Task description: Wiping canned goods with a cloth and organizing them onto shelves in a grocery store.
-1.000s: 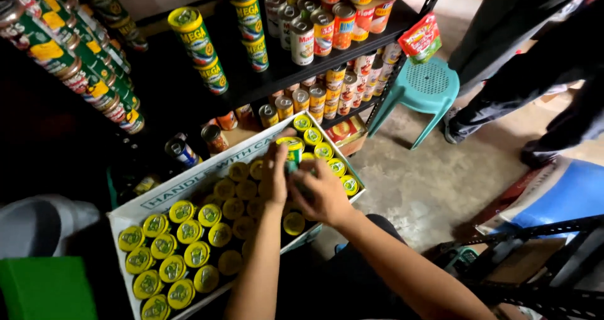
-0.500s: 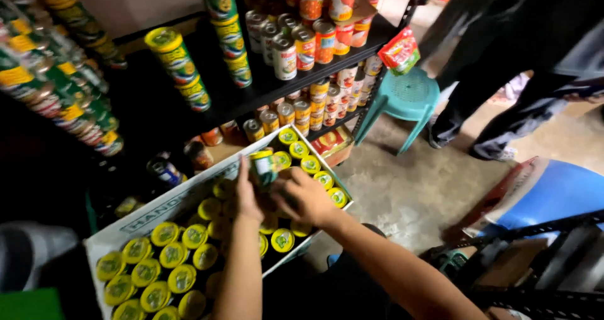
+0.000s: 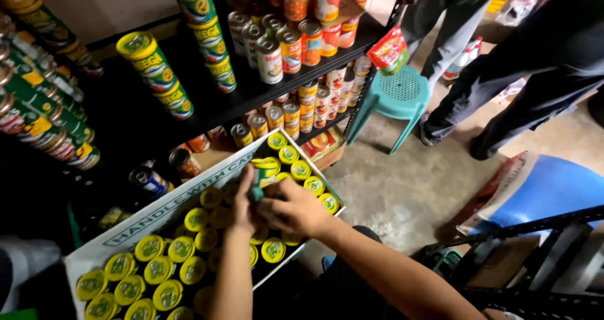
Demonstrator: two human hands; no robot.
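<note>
Our fingers (image 3: 251,180) of the left hand (image 3: 244,200) are wrapped around a green can with a yellow lid (image 3: 265,171), holding it tilted just above the packed rows. The right hand (image 3: 296,210) is pressed against the same can from the near side, its fingers curled narrow around the lower body, so both hands share the grip. Compared with a second ago, the can sits lower and closer to the neighbouring lids; then we had it raised upright and clear of the rows, now it leans over the gap near the far right corner of the cardboard tray (image 3: 157,216). We judge this means the can is being handled right at the level of the others rather than held up for a look.

Around the hands, yellow-lidded cans (image 3: 167,251) fill the tray in tight rows, running from its near left corner to the far right edge. Beyond the tray's far edge stands a dark shelf rack (image 3: 251,100) stacked with green cans (image 3: 154,62) and red-labelled tins (image 3: 296,43). To the right, on the concrete floor, we see a teal plastic stool (image 3: 396,100), and past it the dark-trousered legs of other people (image 3: 503,93).
</note>
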